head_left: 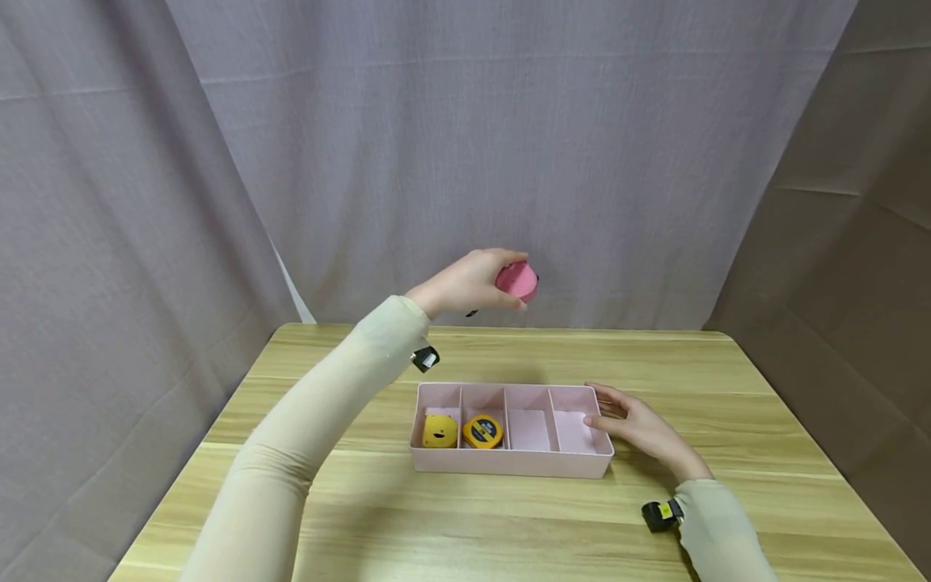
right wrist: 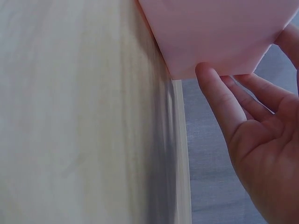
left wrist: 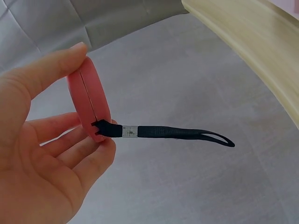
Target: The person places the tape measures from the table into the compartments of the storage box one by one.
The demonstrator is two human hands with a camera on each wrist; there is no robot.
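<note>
L hand (head_left: 465,284) fingers curl round pink round plastic tape measure (head_left: 517,281), held up above worktop; black strap (left wrist: 177,133) hangs past fingertips. R hand (head_left: 640,428), fingers straight, touches pink plastic divided tray (head_left: 509,465) end

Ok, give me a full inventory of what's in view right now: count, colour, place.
Tray: one, pink, four compartments, mid-table.
Yellow tape measures: two, one in each of the two left compartments.
Pink tape measure: one, held in the air above the table's far edge, black strap hanging.
Table: one, light wood.
Curtain: grey, behind.
Left hand: grips the pink tape measure.
Right hand: fingers straight against the tray's right end.
</note>
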